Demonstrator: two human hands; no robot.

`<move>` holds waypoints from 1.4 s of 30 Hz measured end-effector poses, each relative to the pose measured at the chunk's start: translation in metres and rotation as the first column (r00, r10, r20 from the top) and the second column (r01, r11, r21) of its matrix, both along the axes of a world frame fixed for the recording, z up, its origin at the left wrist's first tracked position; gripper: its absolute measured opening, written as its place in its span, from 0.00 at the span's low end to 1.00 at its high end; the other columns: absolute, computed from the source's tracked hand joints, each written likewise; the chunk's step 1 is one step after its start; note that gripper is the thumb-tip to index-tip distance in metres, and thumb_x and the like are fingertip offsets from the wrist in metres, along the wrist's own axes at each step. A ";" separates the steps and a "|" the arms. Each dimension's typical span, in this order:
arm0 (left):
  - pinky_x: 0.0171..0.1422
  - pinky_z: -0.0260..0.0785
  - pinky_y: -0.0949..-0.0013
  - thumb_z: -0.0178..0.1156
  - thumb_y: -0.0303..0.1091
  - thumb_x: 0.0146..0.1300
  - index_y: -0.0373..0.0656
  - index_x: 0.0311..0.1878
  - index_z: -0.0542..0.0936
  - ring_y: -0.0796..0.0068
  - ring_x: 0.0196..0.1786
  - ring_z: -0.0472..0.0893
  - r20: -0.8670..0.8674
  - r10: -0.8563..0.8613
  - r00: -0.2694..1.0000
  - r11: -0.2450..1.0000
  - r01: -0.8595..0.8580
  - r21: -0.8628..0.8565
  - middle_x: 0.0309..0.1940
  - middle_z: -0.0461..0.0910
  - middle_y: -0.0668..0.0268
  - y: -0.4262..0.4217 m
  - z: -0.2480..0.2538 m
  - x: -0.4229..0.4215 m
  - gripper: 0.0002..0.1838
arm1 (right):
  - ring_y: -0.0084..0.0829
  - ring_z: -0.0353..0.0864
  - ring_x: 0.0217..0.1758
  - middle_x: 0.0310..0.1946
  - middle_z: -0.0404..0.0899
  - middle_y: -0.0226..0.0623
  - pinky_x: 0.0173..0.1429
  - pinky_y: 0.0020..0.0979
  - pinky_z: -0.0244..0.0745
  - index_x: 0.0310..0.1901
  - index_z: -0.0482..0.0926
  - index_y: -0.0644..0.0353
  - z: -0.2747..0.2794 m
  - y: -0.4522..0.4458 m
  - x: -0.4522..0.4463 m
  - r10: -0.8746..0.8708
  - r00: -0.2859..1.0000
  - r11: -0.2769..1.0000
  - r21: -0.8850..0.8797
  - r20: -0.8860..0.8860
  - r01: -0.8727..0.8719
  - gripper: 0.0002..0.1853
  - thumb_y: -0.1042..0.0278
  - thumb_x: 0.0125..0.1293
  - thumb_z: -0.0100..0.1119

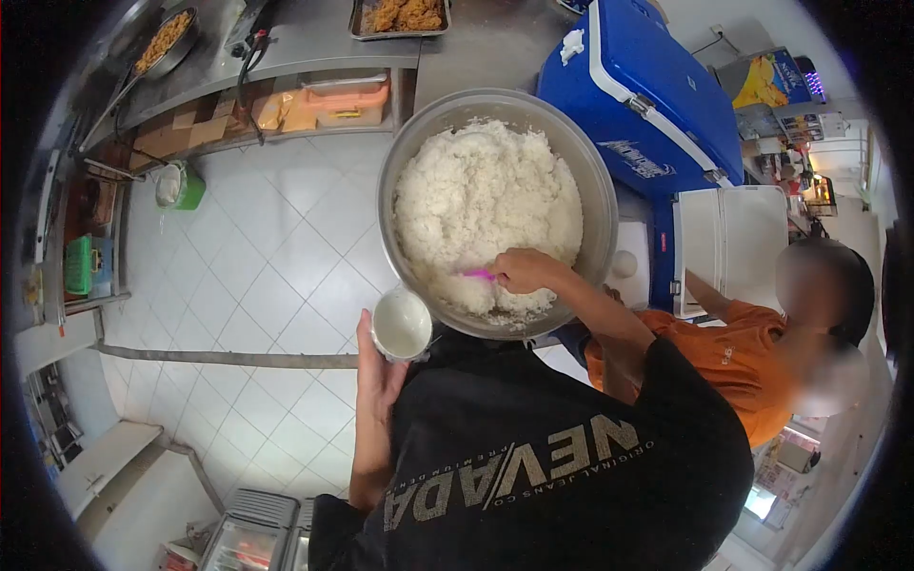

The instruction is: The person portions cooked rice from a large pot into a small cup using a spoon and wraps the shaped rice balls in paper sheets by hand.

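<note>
1. A wide, round metal pot (390, 209) holds a mound of white, clumpy, grainy rice (486, 190).
2. The right hand (524, 270) is curled around a pink tool (479, 274) at the pot's near side; its tip, left of the fingers, disappears into the rice.
3. The left hand (383, 366) grips a small, round, pale cup (392, 310) beside the rim, some fingers hidden; its contents are unclear.
4. Beyond, a shallow metal tray (400, 36) holds rough, browned food (405, 13).
</note>
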State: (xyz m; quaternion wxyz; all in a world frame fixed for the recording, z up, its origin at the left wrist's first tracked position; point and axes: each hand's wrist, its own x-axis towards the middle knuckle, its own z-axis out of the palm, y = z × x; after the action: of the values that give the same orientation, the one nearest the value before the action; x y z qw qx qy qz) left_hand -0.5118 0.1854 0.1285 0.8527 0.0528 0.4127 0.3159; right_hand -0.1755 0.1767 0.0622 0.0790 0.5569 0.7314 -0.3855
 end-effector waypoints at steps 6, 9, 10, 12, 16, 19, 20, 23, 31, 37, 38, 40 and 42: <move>0.66 0.71 0.59 0.43 0.61 0.77 0.40 0.66 0.72 0.67 0.62 0.78 0.026 0.060 0.998 0.998 -0.060 0.006 0.59 0.79 0.62 -0.017 0.005 -0.001 0.33 | 0.28 0.69 0.21 0.16 0.73 0.35 0.28 0.37 0.65 0.33 0.84 0.64 -0.041 0.016 0.021 -0.094 0.872 0.910 -0.397 -0.480 -0.121 0.07 0.69 0.58 0.62; 0.67 0.70 0.59 0.43 0.61 0.77 0.41 0.66 0.72 0.67 0.62 0.78 0.036 0.089 0.995 0.996 -0.090 0.023 0.59 0.79 0.62 -0.016 0.006 -0.002 0.32 | 0.20 0.66 0.21 0.16 0.72 0.26 0.26 0.31 0.63 0.40 0.88 0.59 -0.082 0.022 0.050 -0.164 0.908 0.790 -0.602 -0.386 -0.113 0.09 0.67 0.61 0.62; 0.67 0.70 0.59 0.44 0.61 0.77 0.41 0.65 0.73 0.67 0.62 0.78 0.034 0.098 0.995 0.995 -0.099 0.022 0.59 0.79 0.62 -0.016 0.008 -0.001 0.32 | 0.19 0.67 0.24 0.20 0.74 0.24 0.29 0.29 0.65 0.43 0.87 0.61 -0.062 0.033 0.049 -0.135 0.936 0.778 -0.619 -0.325 -0.103 0.10 0.69 0.62 0.62; 0.67 0.70 0.59 0.44 0.61 0.77 0.41 0.65 0.73 0.67 0.62 0.78 0.036 0.103 0.994 0.995 -0.104 0.012 0.59 0.79 0.62 -0.018 0.008 -0.003 0.32 | 0.15 0.70 0.30 0.28 0.79 0.19 0.34 0.25 0.68 0.49 0.86 0.65 0.024 0.054 0.034 -0.078 0.976 0.748 -0.660 -0.202 -0.076 0.12 0.73 0.65 0.62; 0.68 0.69 0.59 0.44 0.62 0.76 0.41 0.66 0.72 0.66 0.63 0.78 0.053 0.103 0.993 0.995 -0.103 -0.006 0.59 0.79 0.62 -0.020 0.003 -0.004 0.33 | 0.39 0.85 0.36 0.32 0.87 0.43 0.40 0.38 0.77 0.49 0.85 0.65 0.083 0.037 0.015 0.021 0.965 0.998 -0.066 0.261 -0.004 0.13 0.70 0.70 0.56; 0.69 0.69 0.59 0.44 0.62 0.76 0.41 0.66 0.72 0.66 0.63 0.77 0.050 0.095 0.994 0.995 -0.096 0.008 0.59 0.79 0.61 -0.022 -0.001 -0.004 0.34 | 0.52 0.87 0.39 0.34 0.84 0.54 0.42 0.49 0.80 0.53 0.79 0.67 0.095 -0.008 -0.051 -0.231 0.860 0.971 0.161 0.455 0.176 0.16 0.68 0.71 0.49; 0.69 0.68 0.58 0.43 0.62 0.76 0.41 0.67 0.72 0.66 0.63 0.77 0.050 0.096 0.994 0.995 -0.097 0.021 0.60 0.78 0.61 -0.019 -0.003 -0.003 0.34 | 0.52 0.87 0.40 0.35 0.84 0.55 0.42 0.49 0.81 0.56 0.77 0.68 0.092 -0.012 -0.048 -0.169 0.870 0.984 0.135 0.464 0.119 0.17 0.68 0.71 0.49; 0.69 0.69 0.59 0.43 0.62 0.77 0.41 0.66 0.72 0.66 0.64 0.77 0.056 0.085 0.995 0.996 -0.085 -0.006 0.60 0.78 0.60 -0.015 0.012 -0.003 0.33 | 0.51 0.87 0.40 0.35 0.84 0.54 0.44 0.50 0.81 0.57 0.76 0.66 0.094 -0.011 -0.030 -0.105 0.880 0.980 0.200 0.463 0.012 0.18 0.69 0.69 0.49; 0.67 0.70 0.61 0.43 0.60 0.77 0.41 0.65 0.73 0.67 0.62 0.78 0.077 0.095 0.992 0.995 -0.095 -0.004 0.59 0.79 0.62 -0.016 0.009 -0.005 0.32 | 0.39 0.82 0.34 0.28 0.83 0.49 0.41 0.39 0.76 0.47 0.84 0.61 -0.002 0.019 0.006 0.308 0.950 0.919 -0.242 -0.050 -0.311 0.12 0.73 0.63 0.59; 0.67 0.68 0.58 0.45 0.61 0.76 0.43 0.64 0.74 0.66 0.62 0.76 0.057 0.136 0.989 0.991 -0.136 0.010 0.59 0.78 0.64 -0.020 0.012 -0.005 0.31 | 0.21 0.69 0.24 0.20 0.77 0.29 0.28 0.30 0.64 0.49 0.87 0.60 -0.033 0.051 0.024 0.225 0.923 0.735 -0.567 -0.313 -0.372 0.14 0.74 0.61 0.63; 0.66 0.69 0.58 0.44 0.61 0.76 0.43 0.64 0.74 0.66 0.62 0.76 0.055 0.147 0.988 0.989 -0.148 0.013 0.59 0.78 0.64 -0.019 0.016 -0.005 0.31 | 0.18 0.67 0.22 0.19 0.75 0.25 0.25 0.29 0.62 0.51 0.87 0.59 -0.023 0.056 0.023 0.196 0.945 0.691 -0.647 -0.261 -0.322 0.16 0.74 0.61 0.63; 0.65 0.69 0.57 0.43 0.61 0.77 0.42 0.64 0.73 0.65 0.62 0.76 0.071 0.187 0.980 0.981 -0.190 0.046 0.59 0.77 0.63 -0.013 0.029 -0.004 0.31 | 0.15 0.62 0.20 0.18 0.71 0.20 0.22 0.26 0.56 0.54 0.86 0.57 -0.008 0.059 0.035 0.038 0.977 0.619 -0.763 -0.210 -0.188 0.18 0.74 0.62 0.62; 0.64 0.70 0.56 0.42 0.61 0.78 0.41 0.65 0.72 0.64 0.61 0.77 0.051 0.177 0.983 0.979 -0.181 0.089 0.59 0.77 0.61 -0.004 0.041 0.001 0.32 | 0.14 0.60 0.18 0.17 0.68 0.18 0.20 0.25 0.53 0.55 0.86 0.54 0.018 0.063 0.047 -0.096 0.985 0.606 -0.793 -0.143 -0.055 0.19 0.73 0.62 0.62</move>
State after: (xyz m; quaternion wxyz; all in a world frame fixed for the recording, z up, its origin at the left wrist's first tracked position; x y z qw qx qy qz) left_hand -0.5106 0.1811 0.1695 0.8261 0.0483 0.3822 0.4113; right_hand -0.1286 0.2394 0.0804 0.2505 0.4371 0.4818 -0.7169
